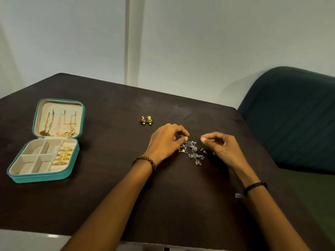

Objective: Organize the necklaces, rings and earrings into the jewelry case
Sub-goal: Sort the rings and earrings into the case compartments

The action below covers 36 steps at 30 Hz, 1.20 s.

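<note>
1. The silver earrings [192, 151] lie in a tangled heap on the dark surface [108, 187], toward its right edge and between the two hands.
2. They look light, small and rigid, but full of hooks and dangling parts, so they probably snag on each other. My guess is that lifting one would drag its neighbours along.
3. The safest hold would be a fingertip pinch on one piece's body or post while the other hand steadies the heap. Pulling on a dangling part risks bending it.
4. The left grip [165, 140] has thumb and forefinger pinched together at the heap's far side, apparently on one of its pieces.
5. The right grip [223, 147] hovers just beside the heap with its fingers curled. I cannot tell whether it holds anything.
6. In looks, the heap is dull silver filigree, and one piece has a gold-edged triangle.
7. A pair of gold-and-green earrings [146, 120] with pale drops sits apart, nearer the far edge.
8. The teal jewelry case [41, 178] lies open near the left edge. Necklaces [59, 124] hang in its lid and gold rings [64, 154] sit in its roll, while the square compartments look unfilled.
</note>
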Motion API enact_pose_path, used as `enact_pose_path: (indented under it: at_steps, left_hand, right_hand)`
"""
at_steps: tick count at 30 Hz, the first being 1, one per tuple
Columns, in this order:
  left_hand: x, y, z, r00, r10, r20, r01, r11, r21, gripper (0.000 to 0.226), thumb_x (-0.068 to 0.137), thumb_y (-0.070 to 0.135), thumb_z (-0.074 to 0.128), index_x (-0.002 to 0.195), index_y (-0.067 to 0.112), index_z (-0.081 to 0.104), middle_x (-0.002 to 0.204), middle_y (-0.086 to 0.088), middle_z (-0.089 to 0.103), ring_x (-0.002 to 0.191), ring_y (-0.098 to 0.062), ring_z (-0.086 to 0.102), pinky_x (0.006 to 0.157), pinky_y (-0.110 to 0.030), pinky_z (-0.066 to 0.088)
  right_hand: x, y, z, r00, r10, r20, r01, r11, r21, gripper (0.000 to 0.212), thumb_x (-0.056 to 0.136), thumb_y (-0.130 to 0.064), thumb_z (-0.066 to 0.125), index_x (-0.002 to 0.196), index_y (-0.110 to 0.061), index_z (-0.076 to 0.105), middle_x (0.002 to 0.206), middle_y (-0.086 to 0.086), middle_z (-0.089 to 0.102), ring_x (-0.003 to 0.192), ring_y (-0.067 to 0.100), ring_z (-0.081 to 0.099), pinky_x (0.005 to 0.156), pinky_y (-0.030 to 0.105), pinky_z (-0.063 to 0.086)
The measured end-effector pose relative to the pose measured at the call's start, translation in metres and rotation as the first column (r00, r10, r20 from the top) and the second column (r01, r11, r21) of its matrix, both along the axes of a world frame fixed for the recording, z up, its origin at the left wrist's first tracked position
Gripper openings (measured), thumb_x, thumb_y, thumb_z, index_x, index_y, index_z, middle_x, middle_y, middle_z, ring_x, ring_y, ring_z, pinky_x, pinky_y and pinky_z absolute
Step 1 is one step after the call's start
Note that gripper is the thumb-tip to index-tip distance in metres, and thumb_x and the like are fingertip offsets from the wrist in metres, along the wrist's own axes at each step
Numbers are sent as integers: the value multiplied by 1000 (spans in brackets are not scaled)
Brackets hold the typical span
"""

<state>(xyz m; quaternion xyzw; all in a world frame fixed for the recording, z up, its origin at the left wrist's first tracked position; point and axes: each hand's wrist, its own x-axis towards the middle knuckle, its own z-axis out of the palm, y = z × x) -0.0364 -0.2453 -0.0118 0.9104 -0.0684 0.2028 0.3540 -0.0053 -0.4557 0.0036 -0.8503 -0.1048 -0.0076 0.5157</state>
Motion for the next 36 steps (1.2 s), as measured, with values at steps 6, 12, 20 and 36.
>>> enact_pose_path:
  at_steps: [6, 12, 20, 36]
  left_hand:
    - [4, 1, -6, 999, 18, -26, -20, 995, -94, 7, 90, 36, 69, 96, 36, 72, 82, 21, 67, 67, 0, 51, 60, -22, 37]
    - [3, 0, -4, 999, 46, -27, -49, 993, -109, 7, 89, 35, 68, 95, 35, 73, 82, 18, 69, 66, -3, 55, 58, -22, 39]
    - [3, -1, -1, 997, -35, 63, 58, 905, -421, 6, 89, 28, 73, 94, 26, 77, 81, 10, 71, 67, -2, 56, 65, -19, 49]
    - [11, 4, 1, 966, -247, 75, 216, 614, -759, 23, 86, 17, 77, 106, 5, 77, 100, -9, 77, 92, -21, 74, 79, -26, 57]
  right_hand:
    - [-7, -19, 1, 997, 42, -62, -48, 994, -98, 23, 78, -49, 81, 86, -28, 79, 83, -4, 76, 71, 2, 64, 67, 21, 48]
    - [-10, -17, 4, 993, 101, 56, -81, 953, -290, 13, 77, -38, 86, 80, -28, 78, 83, -5, 70, 71, 9, 66, 61, 11, 49]
    - [-8, 1, 10, 988, 125, 85, -122, 992, -38, 17, 80, -28, 85, 85, -14, 76, 86, -3, 78, 79, 9, 70, 75, 22, 56]
    - [-13, 51, 0, 981, 44, 190, -103, 944, 314, 11, 89, -21, 76, 99, -16, 78, 94, 0, 78, 86, 7, 70, 68, 16, 47]
